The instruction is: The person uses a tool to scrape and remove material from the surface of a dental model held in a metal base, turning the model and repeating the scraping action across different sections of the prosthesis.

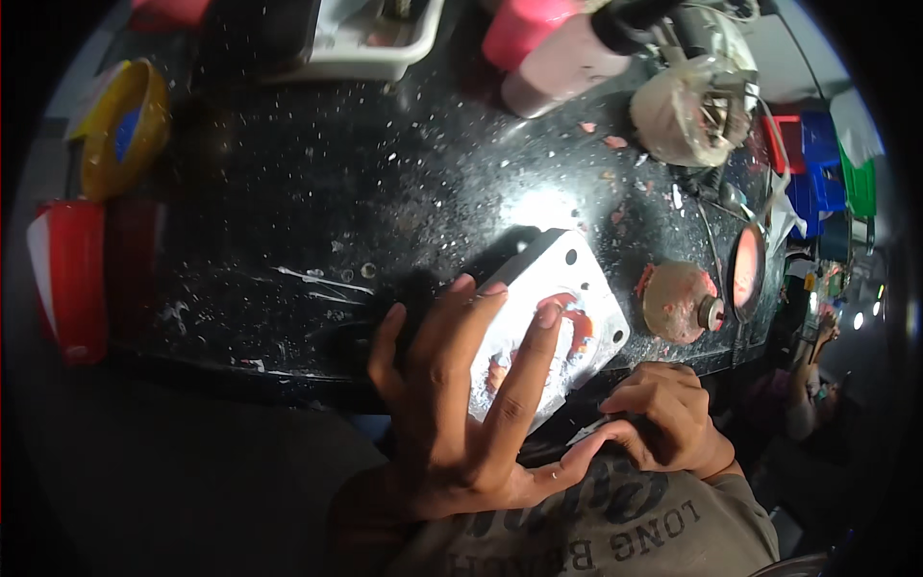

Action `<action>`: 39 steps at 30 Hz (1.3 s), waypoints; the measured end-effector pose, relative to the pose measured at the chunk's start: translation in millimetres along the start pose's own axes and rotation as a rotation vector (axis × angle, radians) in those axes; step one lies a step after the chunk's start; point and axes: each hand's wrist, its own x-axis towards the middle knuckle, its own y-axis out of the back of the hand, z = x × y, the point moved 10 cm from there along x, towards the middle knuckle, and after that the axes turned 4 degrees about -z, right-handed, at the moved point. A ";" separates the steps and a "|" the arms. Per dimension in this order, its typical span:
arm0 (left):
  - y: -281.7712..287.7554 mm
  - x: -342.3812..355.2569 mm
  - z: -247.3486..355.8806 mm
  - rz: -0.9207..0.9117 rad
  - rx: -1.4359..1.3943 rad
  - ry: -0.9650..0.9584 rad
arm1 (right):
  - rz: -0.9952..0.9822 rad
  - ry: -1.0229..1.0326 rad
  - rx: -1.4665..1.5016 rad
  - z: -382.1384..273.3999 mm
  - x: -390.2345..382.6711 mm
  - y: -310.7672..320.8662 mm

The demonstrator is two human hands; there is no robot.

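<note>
A squarish metal mould block (601, 288), likely a flask half, lies tilted at the table's near edge under a bright light. White material and a curved reddish-pink piece (581, 332) fill its middle. My left hand (457, 413) spreads its fingers over the block's left side, and the index fingertip touches the face near the pink piece. Its thumb reaches toward my right hand (663, 413), which is closed around a thin pointed blade (586, 430) at the block's lower right corner. The handle is hidden in my fingers.
A round alcohol burner (678, 303) and a pan of pink wax (746, 269) stand at right. Behind are a pink-tinted bottle (562, 72), a plastic bag of scraps (687, 115) and a white tray (361, 69). A yellow bowl (144, 115) sits far left. Crumbs litter the black table (260, 192).
</note>
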 end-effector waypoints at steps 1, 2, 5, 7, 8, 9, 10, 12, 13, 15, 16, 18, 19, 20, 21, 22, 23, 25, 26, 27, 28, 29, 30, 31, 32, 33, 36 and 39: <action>-0.8 0.2 -2.6 -0.003 0.018 -0.012 | -0.029 0.007 -0.007 1.8 0.7 -2.0; -1.9 0.5 -4.7 0.012 -0.012 -0.011 | -0.050 0.017 -0.014 1.1 0.6 -2.8; -7.0 -9.8 -10.7 0.022 -0.086 0.030 | 0.003 0.015 -0.093 1.3 6.2 6.9; -5.6 -10.6 -7.7 0.027 -0.075 -0.010 | 0.092 -0.029 -0.177 3.4 5.7 9.5; -9.2 -9.1 -4.0 0.003 0.023 -0.032 | 0.142 -0.031 -0.187 5.8 3.8 10.0; -12.5 -7.3 0.6 -0.017 0.122 -0.057 | 0.194 -0.032 -0.198 7.3 2.4 10.5; -16.9 -7.2 2.0 -0.059 0.191 -0.049 | 0.283 -0.076 -0.191 11.5 1.6 10.9; -18.9 -8.1 1.3 -0.008 0.230 -0.068 | 0.386 -0.017 -0.212 13.1 3.3 8.9; -19.4 -8.4 -1.6 0.015 0.232 -0.078 | 0.419 -0.006 -0.192 17.4 4.7 5.6; -22.5 -7.0 -0.5 0.031 0.231 -0.113 | 0.485 0.005 -0.212 21.5 3.2 5.7; -21.5 -5.4 0.4 0.027 0.242 -0.100 | 0.522 0.016 -0.229 19.5 1.9 6.8; -24.0 -11.2 1.1 0.029 0.249 -0.101 | 0.559 0.038 -0.252 12.8 -2.3 5.0; -24.2 -11.4 -0.8 0.039 0.245 -0.093 | 0.584 0.061 -0.285 9.1 -3.1 6.4; -24.8 -12.4 -1.8 0.035 0.247 -0.084 | 0.573 0.084 -0.282 8.6 -3.9 4.4; -24.6 -12.1 -2.0 0.039 0.254 -0.089 | 0.580 0.091 -0.281 8.1 -4.2 4.5; -24.1 -12.3 -2.2 0.043 0.245 -0.090 | 0.570 0.081 -0.282 8.6 -4.1 3.4; -23.6 -12.1 -2.5 0.046 0.235 -0.089 | 0.559 0.070 -0.283 9.8 -3.5 2.0; -22.6 -11.6 -2.5 0.042 0.239 -0.089 | 0.589 0.094 -0.303 9.0 -4.1 0.1; -22.3 -11.5 -2.6 0.037 0.241 -0.087 | 0.616 0.115 -0.325 6.5 -5.3 0.4; -22.3 -12.0 -2.2 0.037 0.243 -0.087 | 0.618 0.117 -0.323 4.8 -5.7 1.1; -22.0 -12.4 -2.7 0.044 0.237 -0.082 | 0.588 0.110 -0.353 2.3 -3.8 -0.3; -22.1 -12.4 -3.5 0.050 0.230 -0.077 | 0.558 0.102 -0.383 0.9 -1.8 -2.5; -23.0 -12.0 -4.0 0.050 0.234 -0.078 | 0.560 0.105 -0.381 0.8 -1.4 -2.8; -22.9 -12.1 -4.2 0.072 0.215 -0.079 | 0.554 0.102 -0.358 2.6 -1.6 -3.6; -22.5 -12.3 -4.3 0.093 0.195 -0.081 | 0.549 0.098 -0.336 4.4 -2.0 -4.7; -24.0 -12.1 -3.9 0.092 0.197 -0.083 | 0.552 0.099 -0.335 4.2 -3.2 -6.1; -22.7 -11.3 -4.3 0.123 0.165 -0.071 | 0.513 0.122 -0.296 3.2 -2.5 -11.8; -22.3 -11.5 -4.3 0.136 0.147 -0.077 | 0.523 0.117 -0.286 3.7 -2.6 -9.4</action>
